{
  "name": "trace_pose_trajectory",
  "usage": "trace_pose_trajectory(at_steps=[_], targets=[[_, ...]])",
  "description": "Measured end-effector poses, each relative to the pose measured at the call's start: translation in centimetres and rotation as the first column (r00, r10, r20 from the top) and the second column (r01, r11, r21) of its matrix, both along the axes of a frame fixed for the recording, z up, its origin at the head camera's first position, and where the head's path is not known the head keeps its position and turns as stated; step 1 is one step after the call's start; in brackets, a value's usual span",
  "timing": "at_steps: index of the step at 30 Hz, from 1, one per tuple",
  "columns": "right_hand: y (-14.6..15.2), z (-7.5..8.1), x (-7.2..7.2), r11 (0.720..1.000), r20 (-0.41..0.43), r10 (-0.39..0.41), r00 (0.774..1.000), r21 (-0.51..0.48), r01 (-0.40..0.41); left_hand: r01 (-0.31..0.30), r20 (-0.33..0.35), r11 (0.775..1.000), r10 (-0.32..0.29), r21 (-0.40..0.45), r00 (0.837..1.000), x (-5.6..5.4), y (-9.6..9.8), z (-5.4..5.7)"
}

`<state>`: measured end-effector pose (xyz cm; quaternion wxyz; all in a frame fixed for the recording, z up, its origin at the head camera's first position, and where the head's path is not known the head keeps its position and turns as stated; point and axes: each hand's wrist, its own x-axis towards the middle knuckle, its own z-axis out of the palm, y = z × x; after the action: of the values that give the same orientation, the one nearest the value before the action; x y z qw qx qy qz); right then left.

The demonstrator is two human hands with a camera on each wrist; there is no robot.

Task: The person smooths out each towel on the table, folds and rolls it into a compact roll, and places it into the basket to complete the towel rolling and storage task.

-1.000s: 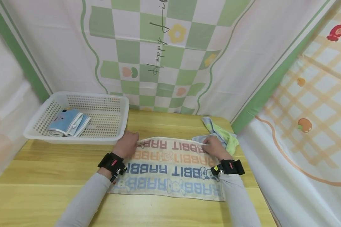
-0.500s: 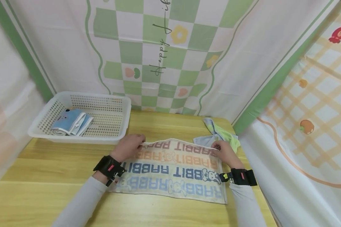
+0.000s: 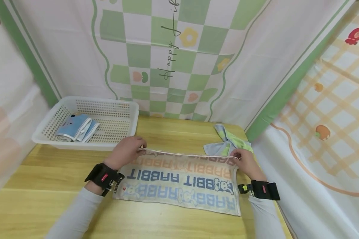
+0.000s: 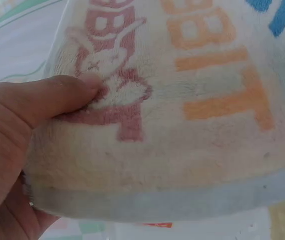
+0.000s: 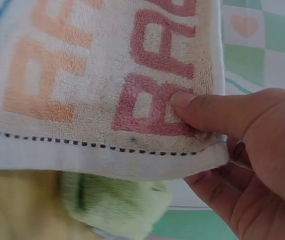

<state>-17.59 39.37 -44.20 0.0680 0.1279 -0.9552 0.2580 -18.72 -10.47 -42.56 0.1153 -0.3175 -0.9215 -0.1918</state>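
Note:
A cream towel printed with rows of RABBIT lettering in red, orange and blue lies spread on the table, its far edge lifted and drawn nearly straight. My left hand pinches the far left corner; in the left wrist view the thumb presses on the red print, with the other fingers behind the cloth. At the far right corner my right hand pinches the same edge. The right wrist view has that thumb over the red letters, near a border of black stitches.
A white perforated plastic basket stands at the back left, holding a folded blue towel. Behind the right hand lies a crumpled green and grey-blue cloth. A patterned curtain hangs along the wooden table's back edge.
My left hand has shifted left and my right hand right and slightly nearer, so the far edge, earlier bowed, is now taut. More of the towel's left end shows.

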Motion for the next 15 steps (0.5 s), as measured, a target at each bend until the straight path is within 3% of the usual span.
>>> trace_pose_trajectory(at_steps=[7,11,15], targets=[[-0.4,1.5,0.8,1.0,-0.063,-0.011,0.998,0.003,0.011,-0.029,0.021,0.997,0.028,0.066,0.999,0.5,-1.0,0.4],[-0.7,2.8,1.6,0.999,-0.115,-0.034,0.993,-0.007,0.033,-0.007,-0.055,0.993,0.014,0.118,0.998,0.6,-1.1,0.3],[-0.9,3.4,1.5,0.998,-0.177,-0.055,0.983,-0.017,0.052,-0.017,-0.143,0.984,0.043,0.177,0.989,0.2,-0.9,0.7]])
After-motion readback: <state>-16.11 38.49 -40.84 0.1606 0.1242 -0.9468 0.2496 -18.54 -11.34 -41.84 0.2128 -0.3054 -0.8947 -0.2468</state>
